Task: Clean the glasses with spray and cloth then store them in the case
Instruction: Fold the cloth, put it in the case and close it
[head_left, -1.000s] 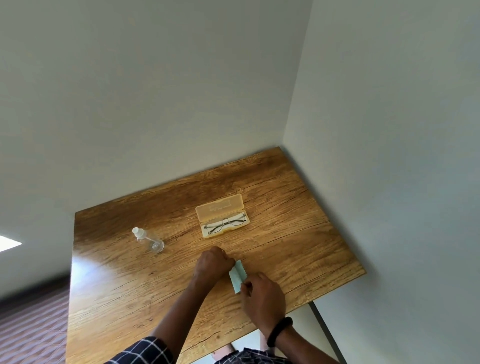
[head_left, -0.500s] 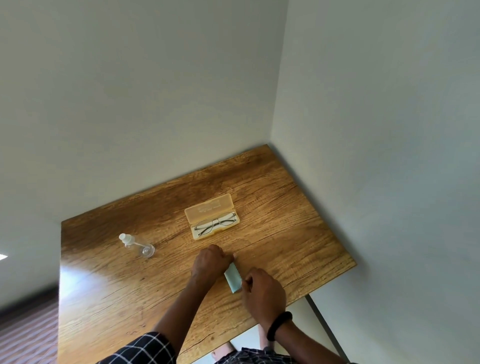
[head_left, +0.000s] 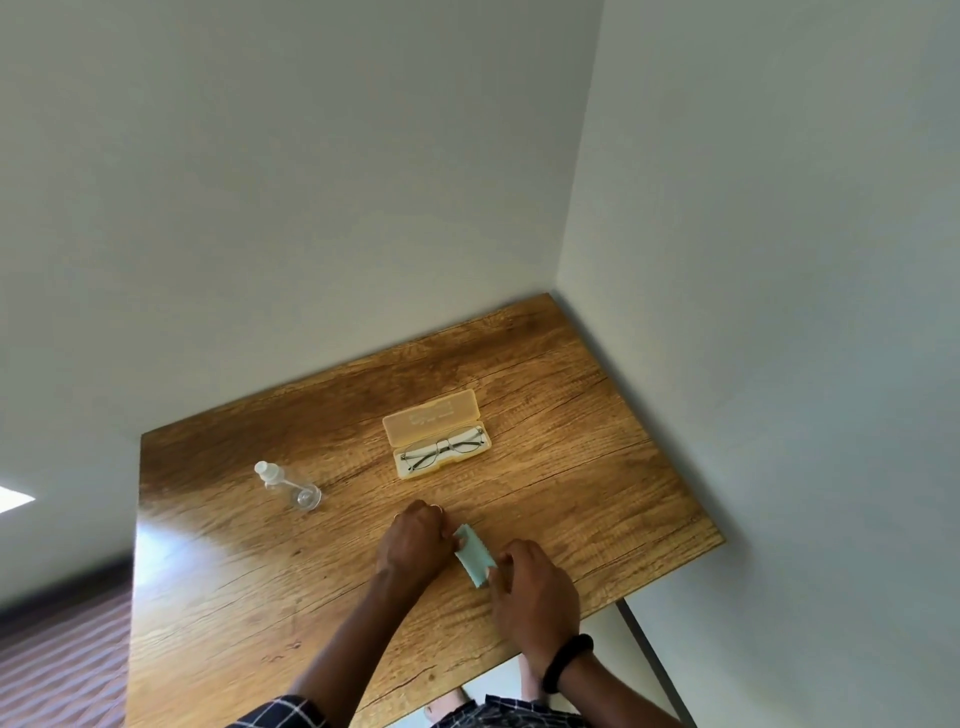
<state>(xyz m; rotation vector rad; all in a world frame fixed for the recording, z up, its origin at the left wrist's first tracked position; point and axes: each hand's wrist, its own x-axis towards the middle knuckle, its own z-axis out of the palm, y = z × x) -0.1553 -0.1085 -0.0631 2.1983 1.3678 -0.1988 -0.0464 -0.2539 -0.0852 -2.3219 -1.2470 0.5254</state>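
Low centre of the frame, left hand (head_left: 415, 543) grips the top end of the folded cloth (head_left: 474, 560), right hand (head_left: 537, 590) pinches its bottom end, glasses (head_left: 441, 451) lying in the open case (head_left: 431, 415) above.

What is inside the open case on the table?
The glasses lie in the lower half of the case, which is open. Whatever may be beneath the glasses is covered by them.

Soft, even light filled the frame, a white glare sat on the table (head_left: 171, 545) toward eight o'clock near a blown-out patch (head_left: 13, 499) at nine, shadows stayed faint, and wide-angle distortion skewed the walls (head_left: 311, 208).
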